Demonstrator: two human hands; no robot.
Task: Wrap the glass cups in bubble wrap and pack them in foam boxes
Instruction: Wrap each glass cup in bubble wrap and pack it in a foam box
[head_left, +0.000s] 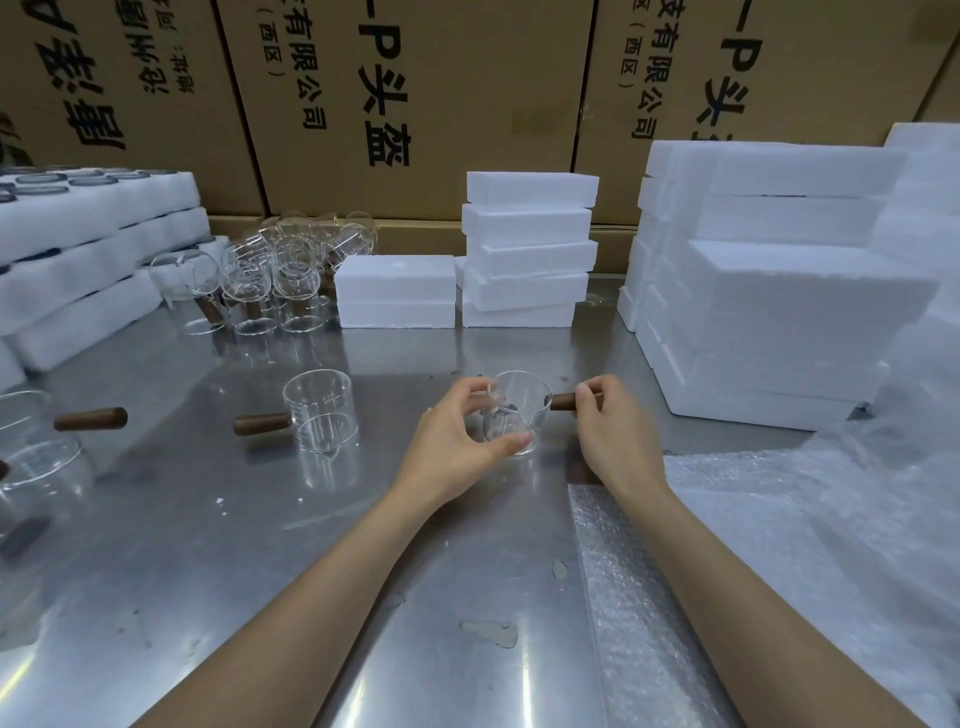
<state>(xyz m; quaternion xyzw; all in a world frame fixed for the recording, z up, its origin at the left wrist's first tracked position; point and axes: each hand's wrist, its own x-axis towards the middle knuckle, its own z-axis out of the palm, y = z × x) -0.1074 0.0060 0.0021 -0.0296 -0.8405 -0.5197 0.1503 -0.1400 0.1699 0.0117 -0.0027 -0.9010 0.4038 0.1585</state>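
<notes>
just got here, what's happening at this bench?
A person is packing glass cups. The left hand grips the bowl of a glass cup over the steel table; the right hand pinches its wooden handle. It is not yet wrapped: the bubble wrap lies just to the right. More cups wait on the left, and foam boxes are stacked behind.

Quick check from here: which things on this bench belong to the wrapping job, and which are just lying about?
Job:
glass cup, held by left hand and right hand
bubble wrap
foam boxes
waiting cups

Lying about:
cardboard cartons
foam crumbs
</notes>
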